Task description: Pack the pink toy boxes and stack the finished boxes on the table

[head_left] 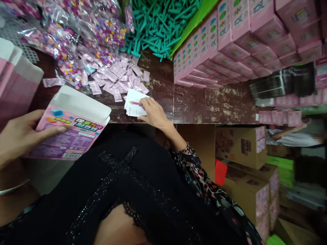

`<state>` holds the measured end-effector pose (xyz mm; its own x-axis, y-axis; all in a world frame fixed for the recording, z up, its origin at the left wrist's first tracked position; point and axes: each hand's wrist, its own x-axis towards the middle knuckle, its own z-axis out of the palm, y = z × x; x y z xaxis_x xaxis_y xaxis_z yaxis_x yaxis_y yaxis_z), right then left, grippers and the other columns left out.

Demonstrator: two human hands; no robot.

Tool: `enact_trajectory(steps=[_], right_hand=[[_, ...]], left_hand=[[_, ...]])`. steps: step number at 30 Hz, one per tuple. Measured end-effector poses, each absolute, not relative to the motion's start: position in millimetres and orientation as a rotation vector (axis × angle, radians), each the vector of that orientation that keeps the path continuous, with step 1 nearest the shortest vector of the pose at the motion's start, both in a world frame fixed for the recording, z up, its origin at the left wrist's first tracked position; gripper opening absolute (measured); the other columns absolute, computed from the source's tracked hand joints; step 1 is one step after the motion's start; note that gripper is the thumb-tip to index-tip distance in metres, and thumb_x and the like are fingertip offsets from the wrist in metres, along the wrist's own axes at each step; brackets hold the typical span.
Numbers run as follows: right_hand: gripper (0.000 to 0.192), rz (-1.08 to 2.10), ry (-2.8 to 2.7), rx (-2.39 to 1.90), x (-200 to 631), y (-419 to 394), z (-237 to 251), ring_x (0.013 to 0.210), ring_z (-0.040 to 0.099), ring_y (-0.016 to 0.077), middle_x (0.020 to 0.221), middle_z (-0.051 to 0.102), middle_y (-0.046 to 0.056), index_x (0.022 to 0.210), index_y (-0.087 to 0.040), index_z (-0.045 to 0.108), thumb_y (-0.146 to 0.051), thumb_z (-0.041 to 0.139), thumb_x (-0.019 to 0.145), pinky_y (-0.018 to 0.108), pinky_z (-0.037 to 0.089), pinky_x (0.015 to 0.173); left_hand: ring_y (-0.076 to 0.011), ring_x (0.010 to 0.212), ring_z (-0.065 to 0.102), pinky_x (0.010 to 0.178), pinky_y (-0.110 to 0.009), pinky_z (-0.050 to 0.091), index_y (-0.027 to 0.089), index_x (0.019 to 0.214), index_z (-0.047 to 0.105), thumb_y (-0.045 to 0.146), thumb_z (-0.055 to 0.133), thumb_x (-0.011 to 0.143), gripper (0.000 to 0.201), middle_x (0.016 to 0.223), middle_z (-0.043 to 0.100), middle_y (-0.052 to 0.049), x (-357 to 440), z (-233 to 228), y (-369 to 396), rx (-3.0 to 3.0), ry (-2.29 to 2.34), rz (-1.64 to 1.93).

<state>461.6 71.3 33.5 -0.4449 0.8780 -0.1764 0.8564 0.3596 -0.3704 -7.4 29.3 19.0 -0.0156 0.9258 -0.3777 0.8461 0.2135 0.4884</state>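
My left hand (19,134) grips a pink printed carton (70,127) with its white top flap open, held near the table's front edge. My right hand (154,114) rests on a small stack of white leaflets (134,102) lying on the dark worn table (204,105); the fingers press on the top sheet. Just beyond the leaflets lies a heap of small pink sachets (120,76).
Clear bags of coloured small pieces (76,30) fill the far left. Several green plastic tools (158,23) are heaped behind. Rows of pink boxes (230,44) are stacked at the right. Cardboard cartons (240,146) stand on the floor; another person's arm (288,131) shows at far right.
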Motion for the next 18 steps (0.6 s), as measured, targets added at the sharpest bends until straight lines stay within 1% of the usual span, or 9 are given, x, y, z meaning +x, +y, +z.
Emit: enact_trajectory(steps=[3, 6, 7, 8, 11, 13, 15, 16, 18], right_hand=[[0.04, 0.763, -2.482, -1.6, 466.1, 75.1, 29.0, 0.148, 0.07, 0.0347, 0.154, 0.079, 0.015, 0.142, -0.019, 0.072, -0.019, 0.092, 0.107, 0.049, 0.061, 0.123], [0.02, 0.907, -2.401, -1.512, 476.9, 80.2, 27.0, 0.145, 0.074, 0.0319, 0.152, 0.084, 0.011, 0.129, -0.023, 0.075, -0.027, 0.086, 0.112, 0.048, 0.06, 0.125], [0.012, 0.964, -2.372, -1.477, 480.6, 81.4, 27.8, 0.14, 0.077, 0.0307, 0.148, 0.085, 0.01, 0.124, -0.024, 0.076, -0.03, 0.081, 0.115, 0.048, 0.06, 0.124], [0.01, 1.004, -2.329, -1.457, 483.7, 82.3, 29.7, 0.131, 0.079, 0.0295, 0.14, 0.087, 0.009, 0.12, -0.024, 0.077, -0.034, 0.076, 0.118, 0.048, 0.061, 0.121], [0.031, 0.931, -2.019, -1.518, 485.7, 86.1, 41.5, 0.109, 0.078, 0.0265, 0.122, 0.084, 0.008, 0.118, -0.025, 0.079, -0.048, 0.059, 0.124, 0.048, 0.065, 0.111], [0.041, 0.851, -1.742, -1.547, 476.9, 91.5, 52.4, 0.104, 0.076, 0.0257, 0.119, 0.08, 0.008, 0.123, -0.026, 0.078, -0.057, 0.051, 0.125, 0.046, 0.068, 0.103], [0.044, 0.931, -1.638, -1.493, 457.4, 99.1, 61.7, 0.103, 0.075, 0.0249, 0.116, 0.077, 0.006, 0.127, -0.027, 0.076, -0.063, 0.051, 0.124, 0.043, 0.07, 0.094], [0.044, 1.006, -1.668, -1.445, 443.5, 102.9, 64.8, 0.101, 0.075, 0.0244, 0.112, 0.076, 0.006, 0.125, -0.026, 0.076, -0.064, 0.054, 0.124, 0.042, 0.07, 0.092], [0.04, 1.133, -1.825, -1.318, 410.2, 108.8, 67.4, 0.1, 0.074, 0.0234, 0.108, 0.076, 0.005, 0.119, -0.025, 0.076, -0.061, 0.061, 0.123, 0.041, 0.069, 0.096]], left_hand=[[-0.0333, 0.102, 0.08, 0.111, -0.05, 0.069, 0.016, 0.133, 0.084, 0.098, 0.063, 0.082, 0.098, 0.11, 0.083, -0.005, 9.0, 33.7, 32.1, 1.531, 1.902, 0.153], [-0.035, 0.106, 0.08, 0.114, -0.052, 0.068, 0.017, 0.129, 0.084, 0.101, 0.066, 0.078, 0.1, 0.11, 0.083, -0.005, 13.6, 38.6, 34.9, 1.515, 1.888, 0.192], [-0.0363, 0.107, 0.081, 0.114, -0.052, 0.068, 0.018, 0.126, 0.084, 0.103, 0.067, 0.075, 0.101, 0.11, 0.084, -0.005, 14.6, 39.2, 35.8, 1.504, 1.886, 0.213], [-0.038, 0.109, 0.081, 0.114, -0.053, 0.069, 0.019, 0.123, 0.085, 0.104, 0.068, 0.072, 0.101, 0.109, 0.084, -0.005, 16.0, 39.7, 36.7, 1.485, 1.887, 0.235], [-0.043, 0.114, 0.082, 0.116, -0.058, 0.067, 0.021, 0.117, 0.085, 0.103, 0.072, 0.062, 0.099, 0.111, 0.086, -0.007, 23.0, 42.3, 39.7, 1.412, 1.875, 0.257], [-0.0434, 0.117, 0.082, 0.119, -0.058, 0.065, 0.022, 0.117, 0.085, 0.097, 0.075, 0.061, 0.094, 0.119, 0.088, -0.009, 28.8, 44.0, 42.2, 1.396, 1.825, 0.266], [-0.0409, 0.117, 0.082, 0.118, -0.056, 0.064, 0.022, 0.117, 0.085, 0.091, 0.079, 0.063, 0.088, 0.125, 0.089, -0.011, 34.1, 44.9, 45.3, 1.416, 1.753, 0.309], [-0.0389, 0.115, 0.082, 0.115, -0.053, 0.065, 0.022, 0.118, 0.086, 0.088, 0.08, 0.065, 0.085, 0.126, 0.089, -0.011, 36.4, 45.2, 46.9, 1.432, 1.717, 0.339], [-0.035, 0.109, 0.081, 0.105, -0.048, 0.066, 0.022, 0.116, 0.088, 0.084, 0.083, 0.068, 0.078, 0.121, 0.089, -0.011, 39.7, 45.8, 49.9, 1.461, 1.658, 0.397]])
